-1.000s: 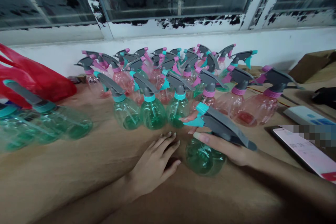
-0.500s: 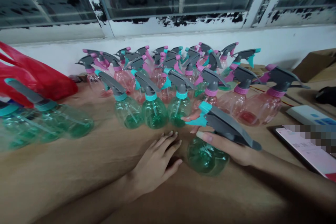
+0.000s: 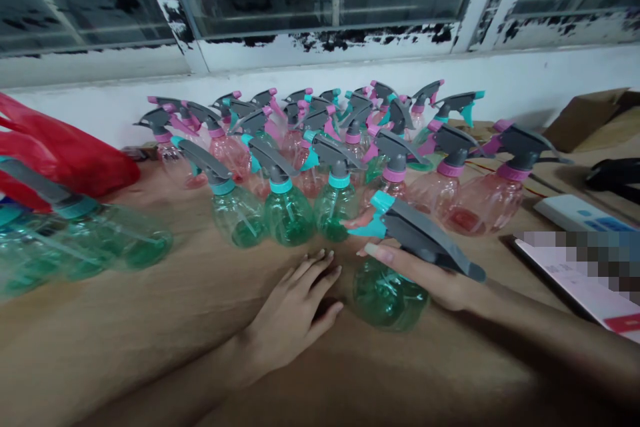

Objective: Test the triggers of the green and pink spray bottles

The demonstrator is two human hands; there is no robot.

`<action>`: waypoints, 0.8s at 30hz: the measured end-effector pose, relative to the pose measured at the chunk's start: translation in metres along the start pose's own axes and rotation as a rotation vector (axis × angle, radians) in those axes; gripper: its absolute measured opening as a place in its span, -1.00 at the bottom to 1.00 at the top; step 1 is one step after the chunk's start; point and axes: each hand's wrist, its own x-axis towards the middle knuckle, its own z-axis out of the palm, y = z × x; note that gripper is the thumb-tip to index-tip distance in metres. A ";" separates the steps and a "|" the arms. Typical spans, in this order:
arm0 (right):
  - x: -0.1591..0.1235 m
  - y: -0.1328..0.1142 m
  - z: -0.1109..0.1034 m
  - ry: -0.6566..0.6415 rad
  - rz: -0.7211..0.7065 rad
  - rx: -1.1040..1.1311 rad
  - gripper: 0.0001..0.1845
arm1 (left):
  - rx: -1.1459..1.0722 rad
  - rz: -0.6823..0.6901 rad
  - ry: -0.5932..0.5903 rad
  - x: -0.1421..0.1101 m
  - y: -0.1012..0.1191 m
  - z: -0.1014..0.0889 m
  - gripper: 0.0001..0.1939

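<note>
My right hand (image 3: 430, 275) is wrapped round the neck of a green spray bottle (image 3: 387, 300), its thumb and fingers just under the grey and turquoise trigger head. The bottle's base is at the tabletop. Flat on the wooden table (image 3: 200, 333), left of that bottle, lies my left hand (image 3: 295, 310) with its fingers stretched out, holding nothing. Beyond my hands stand green spray bottles with turquoise collars, the nearest being one green bottle (image 3: 336, 210). To their right is a pink spray bottle (image 3: 487, 203) with a pink collar.
Several more spray bottles crowd back toward the white wall (image 3: 125, 100). Green bottles (image 3: 145, 240) and a red plastic bag (image 3: 80, 153) occupy the left side. A phone (image 3: 565, 280), a white box-shaped item (image 3: 580, 213) and a cardboard box (image 3: 593, 120) lie on the right.
The whole view has shifted slightly, so most things appear a little farther left. Both hands keep the same pose, and my right hand still grips the green spray bottle.
</note>
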 end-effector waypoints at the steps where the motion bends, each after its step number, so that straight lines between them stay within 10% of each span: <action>1: 0.001 -0.002 0.000 -0.001 0.003 0.018 -0.68 | 0.000 0.000 0.002 0.000 0.000 0.000 -0.54; 24: 0.002 -0.009 -0.001 -0.005 0.031 0.071 -0.66 | -0.034 -0.015 0.016 0.002 0.001 0.001 -0.55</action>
